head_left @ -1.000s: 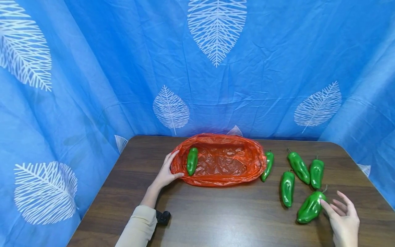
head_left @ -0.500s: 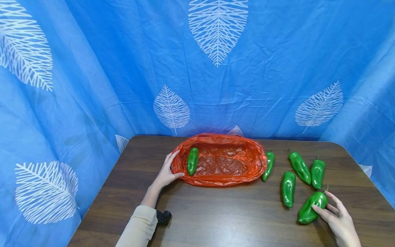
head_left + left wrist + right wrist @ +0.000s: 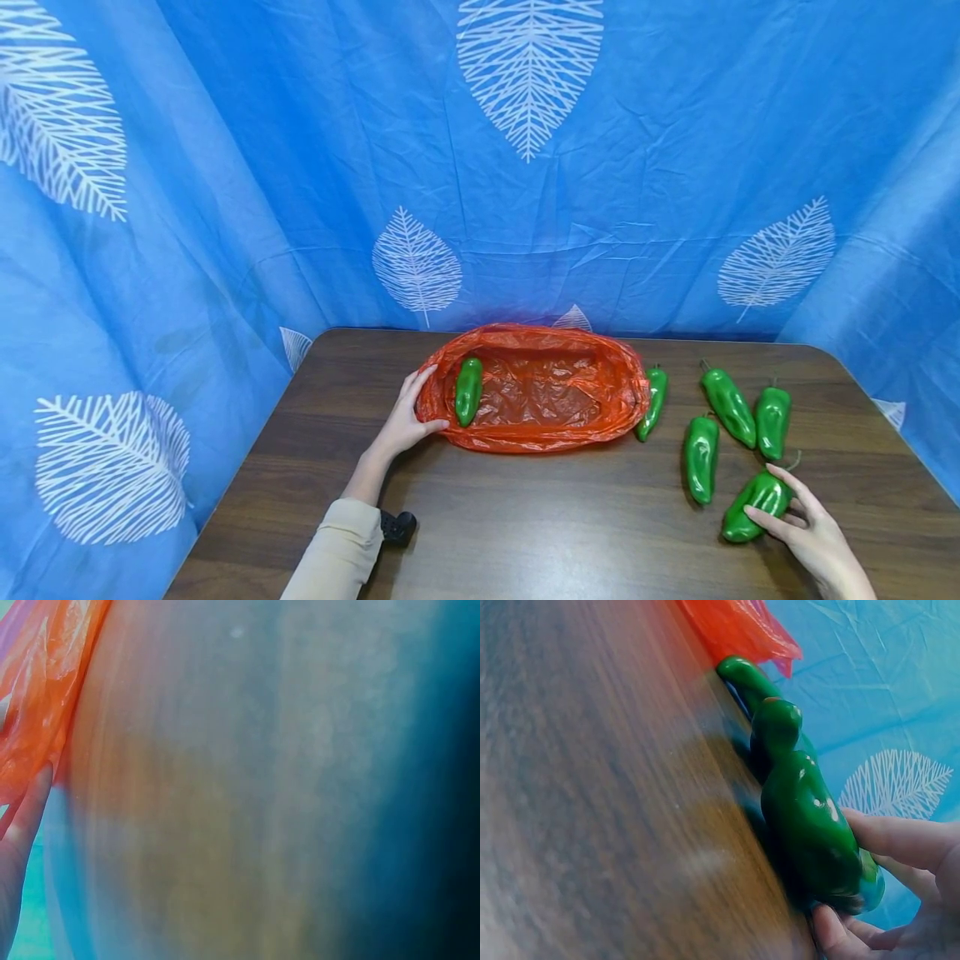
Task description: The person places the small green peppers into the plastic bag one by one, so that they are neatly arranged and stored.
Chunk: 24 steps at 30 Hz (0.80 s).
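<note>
A red plastic bag [image 3: 540, 437], its mouth spread wide, lies at the back middle of the table. One green pepper [image 3: 468, 392] rests inside at its left end. My left hand [image 3: 401, 425] holds that end, thumb along the front rim and fingers round the side; the left wrist view catches only a bit of the bag [image 3: 45, 690] and a finger. At the right, my right hand [image 3: 813, 529] grips the nearest green pepper [image 3: 763, 492] between thumb and fingers. The right wrist view shows this pepper [image 3: 810, 825] low over the table, fingers at its stem end.
Several more green peppers lie right of the bag: one against its right end [image 3: 654, 404], one in front [image 3: 701, 460], and two farther back, a slanted pepper [image 3: 727, 408] and an upright-lying pepper [image 3: 772, 422]. A blue leaf-print curtain [image 3: 637, 183] hangs behind the table [image 3: 525, 533].
My right hand has moved left onto the nearest pepper, its thumb and fingers coming round it. The left hand and the bag have stayed in place.
</note>
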### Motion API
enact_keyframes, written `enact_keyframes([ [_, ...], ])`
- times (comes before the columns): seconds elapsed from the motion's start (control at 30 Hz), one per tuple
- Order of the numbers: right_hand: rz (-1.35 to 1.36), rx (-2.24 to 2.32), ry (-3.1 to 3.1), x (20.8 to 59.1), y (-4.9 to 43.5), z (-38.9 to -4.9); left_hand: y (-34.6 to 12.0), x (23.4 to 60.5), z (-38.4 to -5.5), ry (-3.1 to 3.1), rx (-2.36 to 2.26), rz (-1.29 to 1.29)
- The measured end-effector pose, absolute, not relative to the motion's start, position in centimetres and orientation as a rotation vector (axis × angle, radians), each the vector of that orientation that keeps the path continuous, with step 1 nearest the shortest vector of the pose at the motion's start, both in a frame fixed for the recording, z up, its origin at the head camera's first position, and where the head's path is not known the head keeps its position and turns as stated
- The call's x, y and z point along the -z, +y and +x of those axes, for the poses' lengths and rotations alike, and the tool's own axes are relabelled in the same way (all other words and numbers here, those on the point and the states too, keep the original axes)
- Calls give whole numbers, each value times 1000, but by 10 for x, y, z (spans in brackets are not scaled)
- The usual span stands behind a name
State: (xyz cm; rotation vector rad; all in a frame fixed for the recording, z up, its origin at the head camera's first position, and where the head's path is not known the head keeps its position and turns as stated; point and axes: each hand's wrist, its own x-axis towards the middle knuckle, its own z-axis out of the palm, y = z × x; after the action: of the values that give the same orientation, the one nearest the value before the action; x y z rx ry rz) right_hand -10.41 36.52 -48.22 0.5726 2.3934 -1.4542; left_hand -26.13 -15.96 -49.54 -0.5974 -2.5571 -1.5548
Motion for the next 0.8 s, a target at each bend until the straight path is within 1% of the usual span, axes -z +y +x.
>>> enact_keyframes([
  [0.27, 594, 1424, 2499, 485, 360, -105, -161, 495, -261, -2594, 1518, -594],
  [0.43, 554, 1476, 2609, 489, 356, -102, -161, 496, -262, -2585, 1520, -592],
  [0.67, 509, 1769, 2691, 498, 353, -98, -161, 498, -262, -2560, 1566, -590],
  [0.8, 604, 1938, 2577, 499, 353, -99, -161, 498, -262, -2546, 1515, -628],
])
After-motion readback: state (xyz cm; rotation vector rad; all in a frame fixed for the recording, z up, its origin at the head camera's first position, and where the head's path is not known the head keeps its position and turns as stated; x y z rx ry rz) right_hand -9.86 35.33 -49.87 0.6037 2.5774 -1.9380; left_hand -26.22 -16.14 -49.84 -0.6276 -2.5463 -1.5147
